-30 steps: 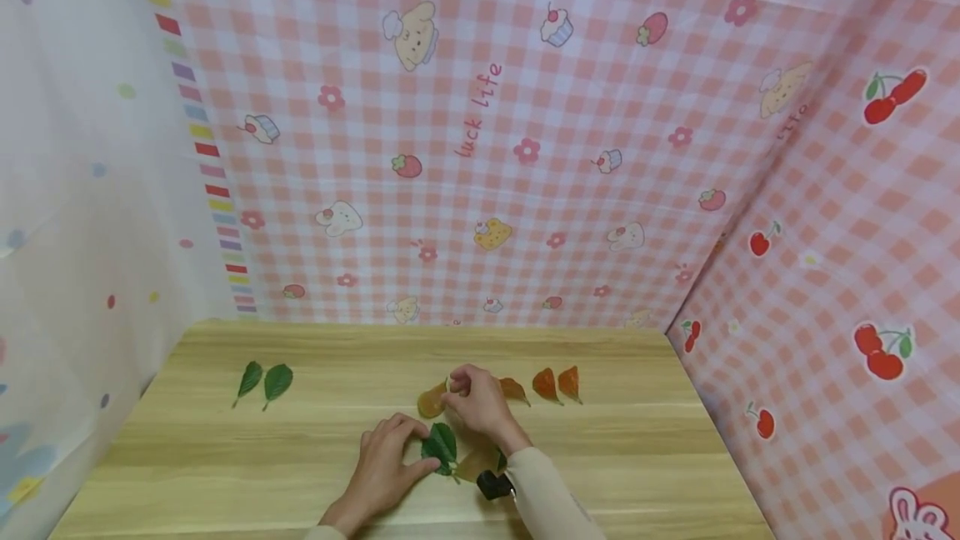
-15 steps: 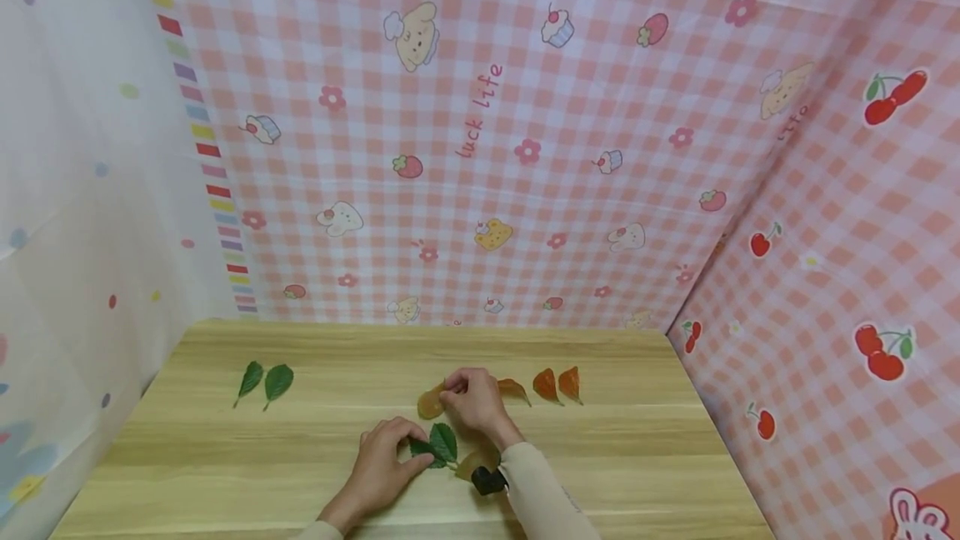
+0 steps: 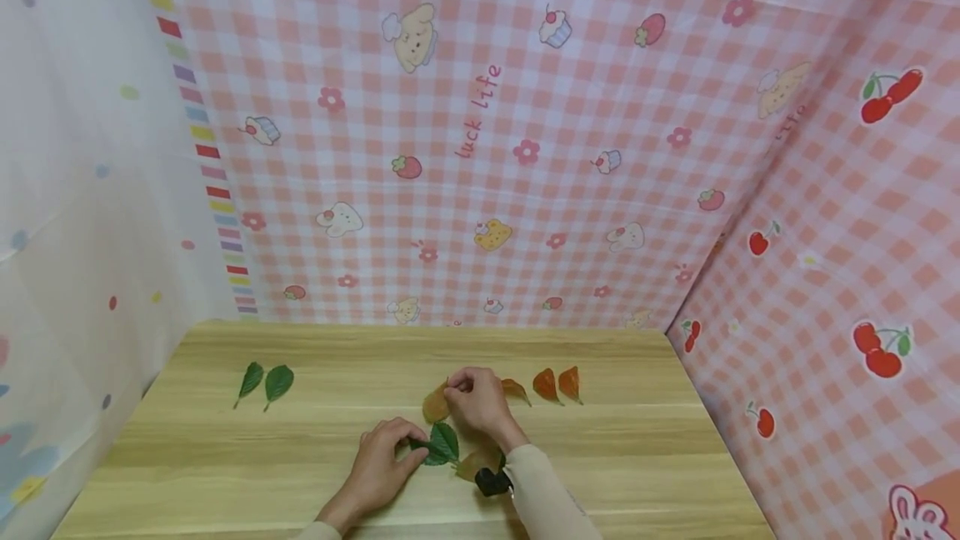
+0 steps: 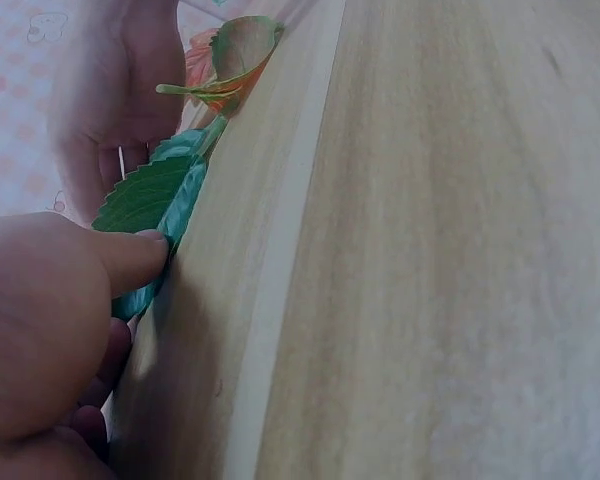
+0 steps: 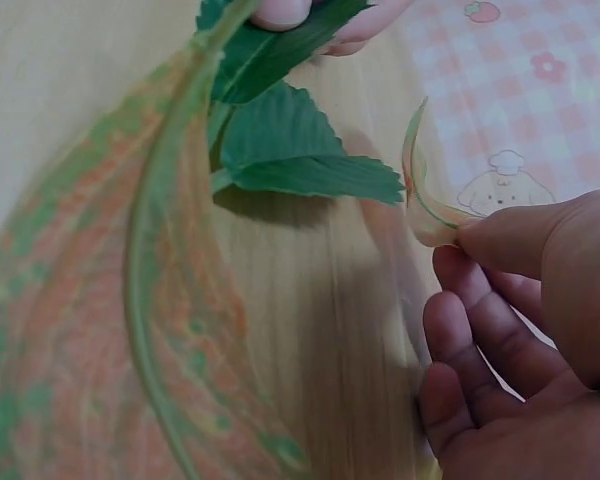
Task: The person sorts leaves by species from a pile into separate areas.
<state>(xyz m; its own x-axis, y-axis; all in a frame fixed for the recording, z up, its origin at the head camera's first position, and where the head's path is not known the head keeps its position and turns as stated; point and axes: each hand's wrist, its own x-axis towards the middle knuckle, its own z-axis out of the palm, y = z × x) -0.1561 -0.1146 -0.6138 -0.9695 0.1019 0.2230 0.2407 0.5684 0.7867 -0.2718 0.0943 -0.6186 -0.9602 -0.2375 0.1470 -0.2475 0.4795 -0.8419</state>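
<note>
Table [image 3: 187, 457]: back cloth [image 3: 480, 190] behind its far edge, left cloth [image 3: 75, 232] and right cloth [image 3: 825, 315] at the sides. Far left on it: outer leaf [image 3: 251, 379], inner leaf [image 3: 279, 382] just right of that. Middle: left hand [image 3: 381, 461], with right hand [image 3: 480, 398] to its right and further back. Pinched leaf [image 5: 280, 55] in left fingers; middle leaf [image 3: 444, 443] just right of it. Tip leaf [image 3: 434, 405] in right fingertips, just behind middle leaf. Front leaf [image 3: 471, 465] right of middle leaf, partly hidden by wrist camera [image 3: 492, 482]. Right of right hand, in a row: half-hidden leaf [image 3: 515, 390], next leaf [image 3: 544, 385], end leaf [image 3: 570, 383].
</note>
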